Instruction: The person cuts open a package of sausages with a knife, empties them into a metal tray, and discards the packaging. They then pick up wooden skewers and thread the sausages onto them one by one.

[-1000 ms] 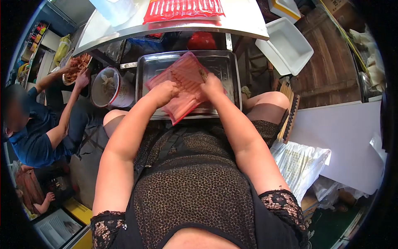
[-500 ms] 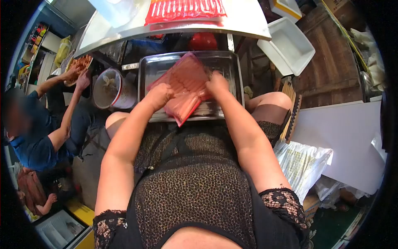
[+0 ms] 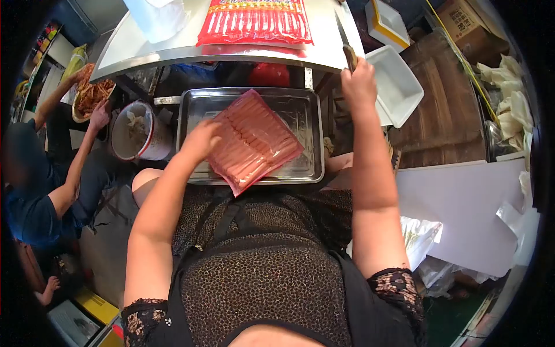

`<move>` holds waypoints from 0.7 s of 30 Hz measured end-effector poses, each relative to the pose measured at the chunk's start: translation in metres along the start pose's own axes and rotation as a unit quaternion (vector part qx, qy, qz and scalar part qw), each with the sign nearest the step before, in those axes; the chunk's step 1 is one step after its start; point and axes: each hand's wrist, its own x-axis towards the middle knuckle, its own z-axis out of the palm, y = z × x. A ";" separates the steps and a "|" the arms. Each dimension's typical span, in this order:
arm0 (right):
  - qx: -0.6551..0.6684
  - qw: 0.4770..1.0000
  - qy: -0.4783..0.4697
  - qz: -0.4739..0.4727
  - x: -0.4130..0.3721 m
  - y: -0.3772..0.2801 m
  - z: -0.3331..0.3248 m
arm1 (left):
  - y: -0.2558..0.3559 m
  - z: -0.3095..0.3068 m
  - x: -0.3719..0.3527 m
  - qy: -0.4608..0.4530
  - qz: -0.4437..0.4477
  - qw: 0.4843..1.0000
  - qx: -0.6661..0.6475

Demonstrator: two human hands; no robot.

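Clear red packet [image 3: 257,144], filled with long pieces, lies slanted across metal tray [image 3: 319,124], one corner over near rim. Bucket [image 3: 157,141], left of tray, contains pale crumpled material [image 3: 136,128]. Left hand [image 3: 200,140] at packet's left edge, fingers loosely curled; cannot tell if gripping. Right arm extended, right hand [image 3: 359,85] closed around handle of knife [image 3: 349,53] at table [image 3: 324,36] edge.

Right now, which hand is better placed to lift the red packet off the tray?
Left, I'd judge: the left hand is at the packet's edge, while the right hand is up by the table, holding the knife.

Cardboard box [image 3: 462,28] (printing on it) near brown wooden boards [image 3: 442,107]
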 end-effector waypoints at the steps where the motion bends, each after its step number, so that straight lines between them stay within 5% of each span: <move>1: -0.047 0.998 -0.017 -0.029 0.014 0.003 0.003 | -0.016 0.001 0.003 0.004 -0.004 1.000 -0.002; 6: -0.133 0.983 -0.073 -0.099 0.041 0.004 0.030 | -0.068 0.021 -0.002 0.076 -0.239 0.968 0.033; 7: -0.142 0.983 -0.045 -0.108 0.038 0.003 0.030 | -0.071 0.023 -0.002 0.078 -0.243 0.966 0.031; 9: -0.145 0.970 0.085 -0.176 0.027 0.003 0.032 | -0.075 0.027 0.002 0.002 -0.405 0.914 -0.027; 12: -0.002 0.937 0.126 -0.327 -0.018 -0.018 0.031 | -0.095 0.052 0.002 -0.021 -0.443 0.896 -0.040; 13: 0.096 0.920 0.088 -0.369 -0.041 -0.033 0.041 | -0.064 0.028 0.008 -0.037 -0.496 0.856 -0.141; 14: 0.142 0.925 -0.015 -0.351 -0.061 -0.040 0.057 | -0.073 0.037 0.005 -0.038 -0.501 0.853 -0.143; 16: 0.098 0.951 -0.234 -0.178 -0.084 -0.023 0.116 | -0.095 0.059 0.001 0.021 -0.532 0.728 -0.432; 18: 0.201 0.908 -0.368 -0.010 -0.092 0.019 0.212 | -0.066 0.040 0.003 0.047 -0.527 0.696 -0.486; 21: 0.076 0.924 -0.375 -0.009 -0.099 -0.006 0.235 | -0.066 0.049 0.003 0.059 -0.537 0.648 -0.537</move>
